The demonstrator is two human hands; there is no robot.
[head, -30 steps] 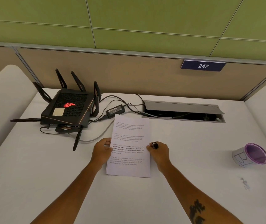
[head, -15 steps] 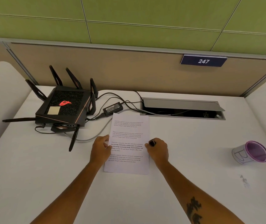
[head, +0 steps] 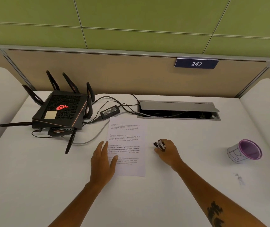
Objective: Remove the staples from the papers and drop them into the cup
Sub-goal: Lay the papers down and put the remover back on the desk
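Note:
The printed papers [head: 129, 138] lie flat in the middle of the white desk. My left hand [head: 104, 158] rests open at their left edge, fingers spread and thumb on the sheet. My right hand [head: 168, 151] is just right of the papers, off the sheet, closed around a small black staple remover [head: 159, 144] whose jaws poke out toward the paper. A purple cup [head: 245, 152] with a white paper wrap stands tilted at the far right. I cannot make out any staple on the papers.
A black router [head: 60, 112] with antennas sits at the back left, with a power brick [head: 109, 111] and cables running by the papers' top edge. An open cable hatch [head: 178, 110] lies behind. A dark smudge [head: 239, 178] marks the desk below the cup.
My right hand has left the papers' right edge and moved a little right with the staple remover. My left hand has opened, its fingers now spread at the left edge.

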